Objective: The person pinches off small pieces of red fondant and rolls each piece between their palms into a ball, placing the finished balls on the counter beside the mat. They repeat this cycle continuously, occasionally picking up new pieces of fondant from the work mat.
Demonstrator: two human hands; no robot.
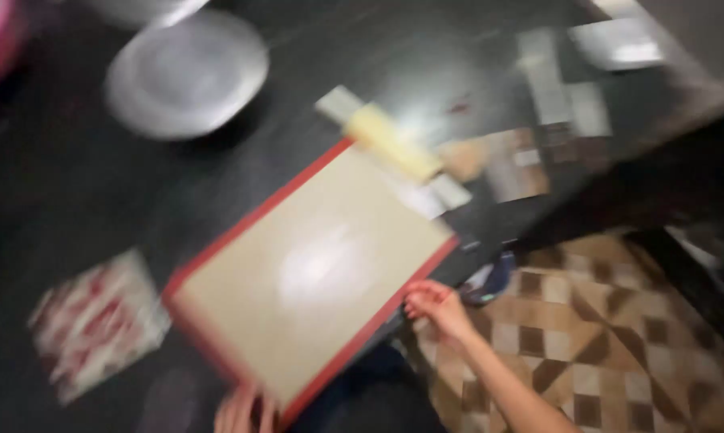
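Hands at counter's (73,184) near edge: right hand (436,309) and left hand (245,410) touching red-rimmed mat (314,269), grip unclear through blur, rolling pin (390,143) at far corner.

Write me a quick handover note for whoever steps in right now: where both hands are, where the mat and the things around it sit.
The picture is motion-blurred, so grips are hard to judge.
Left hand: at the near corner of the red-edged baking mat, apparently touching it.
Right hand: at the mat's right edge, fingers curled near the counter's rim.
Mat: flat on the dark counter, bare, with a pale patch in the middle.
Rolling pin: at the mat's far edge.
Round metal plate: farther back, left.
Red-and-white packet: left of the mat.
Done: mat laid out. Nothing is on it yet.
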